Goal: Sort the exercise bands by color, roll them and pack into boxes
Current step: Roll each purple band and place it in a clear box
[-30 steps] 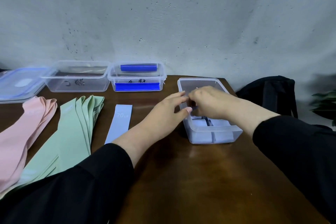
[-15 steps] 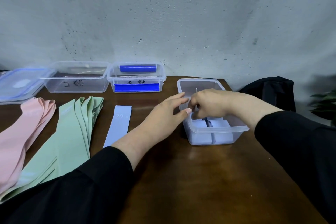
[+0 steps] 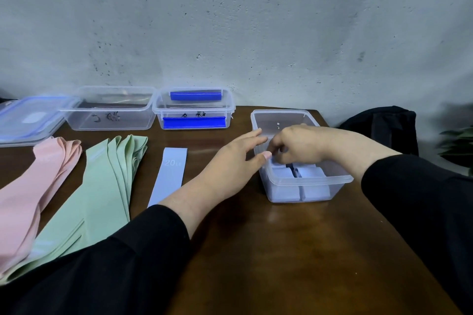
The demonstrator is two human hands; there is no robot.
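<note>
Head view is all we have, looking down on a brown wooden table (image 3: 294,250) set against a grey wall. Our left hand (image 3: 230,163) lies with straight, relaxed fingers against the left wall of the near clear box (image 3: 332,181), thumb tip at its rim, grasping nothing. Our right hand (image 3: 299,144) reaches down into that box with fingers curled over the rolled light-blue bands (image 3: 302,174) packed at its near end; whether those fingers actually pinch a roll we cannot tell, since the hand hides them. One flat light-blue band (image 3: 170,174), marked "20", lies on the table just left of our left forearm. Further left a stack of green bands (image 3: 102,186) fans out, and beside it a stack of pink bands (image 3: 30,186). Along the wall stand two more clear boxes side by side: one (image 3: 110,110) with handwriting on its front, the other (image 3: 194,107) with blue clips (image 3: 194,122) showing. A blue-edged lid (image 3: 28,117) rests at far left. Off the table's right edge we see a black bag (image 3: 384,125) and some green leaves (image 3: 458,140).
</note>
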